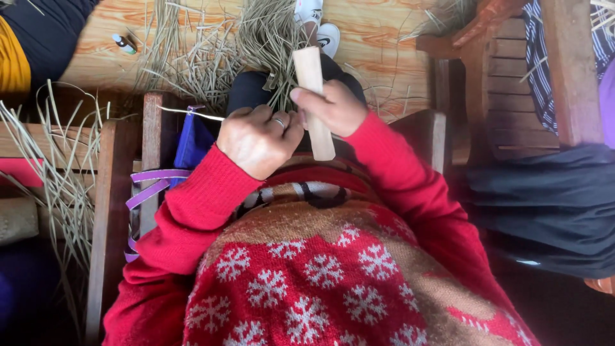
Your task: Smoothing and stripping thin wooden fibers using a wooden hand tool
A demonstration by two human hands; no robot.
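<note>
Gripping flat wooden stick (312, 96), right hand (333, 107) fingers wrapped; left hand (257, 138) at 9 o'clock pinching thin straw strand (192, 113).

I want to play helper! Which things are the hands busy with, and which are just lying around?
In use:
right hand gripping the flat wooden stick
left hand pinching a thin straw strand

Lying about:
straw pile on the floor
small bottle
purple straps on the wooden chair
loose straw at the left
</note>
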